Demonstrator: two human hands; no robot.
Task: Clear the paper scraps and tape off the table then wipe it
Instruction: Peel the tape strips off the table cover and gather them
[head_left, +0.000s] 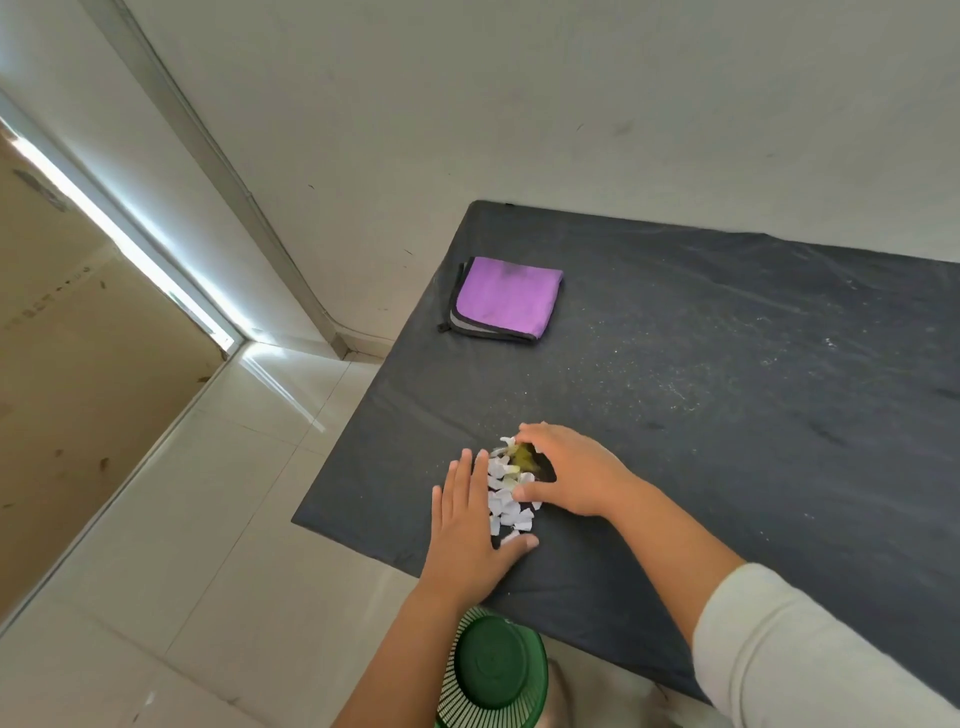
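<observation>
Both hands bracket the scraps (506, 493) at lower centre of the table (727, 364): left hand (467, 519) flat, fingers straight; right hand (571, 473) cupped over them (yellowish tape (524, 457) underneath). Loose scooping could spill scraps past the bin (493, 670).

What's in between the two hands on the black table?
In the head view, a pile of white paper scraps with some yellowish tape lies between the left hand and right hand.
</observation>
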